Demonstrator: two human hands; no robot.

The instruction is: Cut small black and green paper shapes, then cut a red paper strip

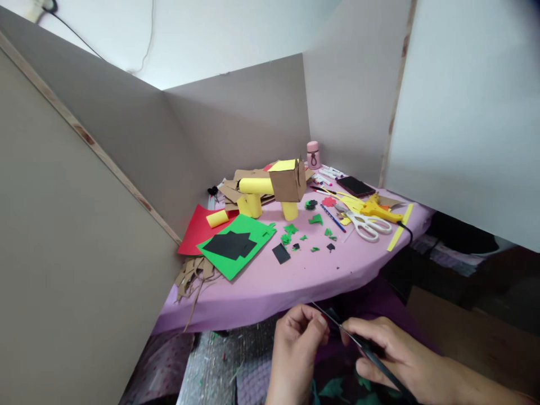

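Below the table's front edge, my right hand (390, 354) grips a pair of black-handled scissors (373, 360), whose blade points up and to the left. Close beside the blade, my left hand (301, 340) is closed in a pinch, fingertips together. Whatever it pinches is hidden or too small to make out; a small dark shape (333, 313) shows just behind the blade. On the table stands a yellow paper-tube figure (257, 186) with a brown cardboard box head (287, 185). Green and black paper scraps (290, 229) lie in front of it.
Green (230, 270) and red sheets (189, 232) lie at the left of the purple-covered table (261, 289), near cardboard strips (189, 275). White scissors (367, 228), a yellow glue gun (375, 209), a phone (355, 186) and a pink bottle (313, 154) are at the right. Grey panels (253, 112) surround it.
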